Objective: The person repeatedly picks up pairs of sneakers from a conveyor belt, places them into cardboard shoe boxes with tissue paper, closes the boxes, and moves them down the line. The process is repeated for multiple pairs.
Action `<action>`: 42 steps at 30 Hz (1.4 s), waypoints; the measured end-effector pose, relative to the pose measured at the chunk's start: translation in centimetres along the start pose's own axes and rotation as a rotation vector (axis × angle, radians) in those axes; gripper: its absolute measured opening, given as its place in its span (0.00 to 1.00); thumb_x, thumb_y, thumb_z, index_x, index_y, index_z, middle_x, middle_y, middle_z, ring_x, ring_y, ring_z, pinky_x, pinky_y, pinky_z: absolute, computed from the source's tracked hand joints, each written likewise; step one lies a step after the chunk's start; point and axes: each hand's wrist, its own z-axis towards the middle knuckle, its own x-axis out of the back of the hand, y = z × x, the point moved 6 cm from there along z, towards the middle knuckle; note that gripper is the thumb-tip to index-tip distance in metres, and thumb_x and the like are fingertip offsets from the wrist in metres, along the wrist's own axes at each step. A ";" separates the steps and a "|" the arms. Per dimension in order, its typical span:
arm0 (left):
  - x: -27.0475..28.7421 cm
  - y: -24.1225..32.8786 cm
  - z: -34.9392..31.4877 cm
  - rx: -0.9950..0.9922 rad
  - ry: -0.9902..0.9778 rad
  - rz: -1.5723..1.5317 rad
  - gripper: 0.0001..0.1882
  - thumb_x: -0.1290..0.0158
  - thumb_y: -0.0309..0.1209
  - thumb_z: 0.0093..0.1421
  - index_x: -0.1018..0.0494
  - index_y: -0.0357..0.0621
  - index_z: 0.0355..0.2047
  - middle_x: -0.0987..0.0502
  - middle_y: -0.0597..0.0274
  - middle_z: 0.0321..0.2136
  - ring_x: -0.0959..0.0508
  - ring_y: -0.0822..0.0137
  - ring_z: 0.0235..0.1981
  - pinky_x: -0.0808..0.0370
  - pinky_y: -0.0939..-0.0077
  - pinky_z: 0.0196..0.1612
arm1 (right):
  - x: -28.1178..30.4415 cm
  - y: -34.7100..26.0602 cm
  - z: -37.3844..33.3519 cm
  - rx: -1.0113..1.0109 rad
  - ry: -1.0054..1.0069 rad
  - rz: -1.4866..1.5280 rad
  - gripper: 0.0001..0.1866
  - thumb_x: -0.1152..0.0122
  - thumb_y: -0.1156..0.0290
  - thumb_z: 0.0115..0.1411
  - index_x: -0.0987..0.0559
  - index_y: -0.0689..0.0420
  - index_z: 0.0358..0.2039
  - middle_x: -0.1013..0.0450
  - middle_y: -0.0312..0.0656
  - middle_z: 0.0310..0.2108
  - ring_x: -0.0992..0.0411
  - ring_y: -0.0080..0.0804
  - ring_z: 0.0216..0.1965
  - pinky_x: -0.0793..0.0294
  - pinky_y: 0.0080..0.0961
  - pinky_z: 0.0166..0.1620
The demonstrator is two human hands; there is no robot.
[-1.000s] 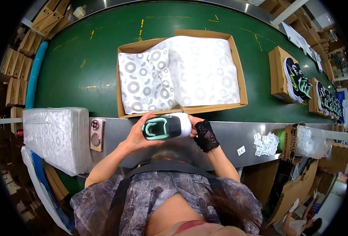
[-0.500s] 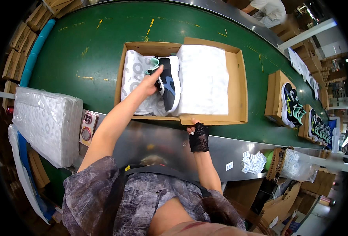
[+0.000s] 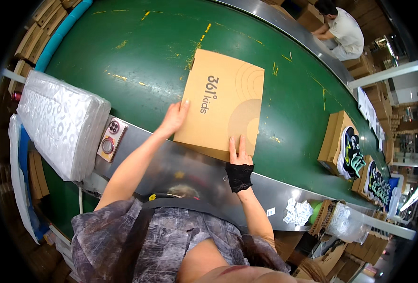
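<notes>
A closed tan cardboard shoe box (image 3: 221, 99) lies slightly turned on the green work surface, its dark printing and ring pattern facing up. My left hand (image 3: 173, 119) grips its left edge, with a digit along the lid's rim and the other fingers at the side wall. My right hand (image 3: 240, 155), in a black lace fingerless glove (image 3: 240, 177), is at the near right corner. Two of its fingers lie stretched out on the lid; the others are mostly hidden. The shoe and white paper inside are covered now.
At left are a plastic-wrapped paper stack (image 3: 62, 125) and a phone (image 3: 112, 139). Shoes (image 3: 352, 153) on boxes line the right side. Small white packets (image 3: 297, 212) lie on the metal edge (image 3: 195, 162). A person (image 3: 343, 30) sits across the far edge.
The open box with the shoe and paper is now closed and turned. My left hand has left the shoe for the box's side; my right has moved onto the lid.
</notes>
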 end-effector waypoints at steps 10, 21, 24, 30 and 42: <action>-1.6 0.1 1.2 0.449 -0.520 -1.056 0.34 0.52 0.53 0.49 0.35 0.39 0.48 0.28 0.55 0.42 0.27 0.66 0.41 0.30 0.72 0.45 | 6.2 -2.9 3.6 0.096 0.072 0.072 0.25 0.52 0.81 0.39 0.27 0.55 0.42 0.33 0.49 0.48 0.30 0.42 0.22 0.29 0.32 0.27; 17.3 0.3 -19.7 -0.161 0.166 -0.954 0.24 0.58 0.47 0.55 0.31 0.36 0.38 0.27 0.59 0.33 0.26 0.70 0.31 0.27 0.76 0.31 | 11.1 -1.8 -0.4 0.072 0.341 0.456 0.26 0.44 0.84 0.45 0.33 0.61 0.49 0.42 0.45 0.53 0.33 0.28 0.30 0.35 0.16 0.27; 22.5 -0.7 -29.8 -0.237 0.617 -1.060 0.25 0.62 0.51 0.59 0.33 0.39 0.39 0.27 0.61 0.31 0.26 0.70 0.28 0.26 0.77 0.28 | 7.3 -0.1 -0.7 -0.025 0.108 0.480 0.24 0.44 0.80 0.49 0.34 0.61 0.48 0.42 0.46 0.52 0.34 0.30 0.32 0.35 0.16 0.28; 31.3 -9.2 -44.9 -0.446 1.255 -1.280 0.28 0.60 0.53 0.54 0.36 0.47 0.47 0.30 0.62 0.43 0.29 0.62 0.43 0.31 0.61 0.43 | 3.1 3.0 -2.9 0.057 0.024 0.484 0.20 0.45 0.77 0.50 0.32 0.60 0.46 0.40 0.47 0.49 0.36 0.30 0.32 0.35 0.20 0.27; 13.7 -5.1 -25.9 0.144 0.197 -1.444 0.19 0.56 0.41 0.58 0.33 0.38 0.41 0.26 0.52 0.30 0.26 0.58 0.31 0.28 0.63 0.40 | -2.7 15.8 -9.5 -0.463 0.016 0.581 0.18 0.46 0.59 0.51 0.29 0.57 0.39 0.31 0.49 0.38 0.34 0.47 0.42 0.37 0.36 0.48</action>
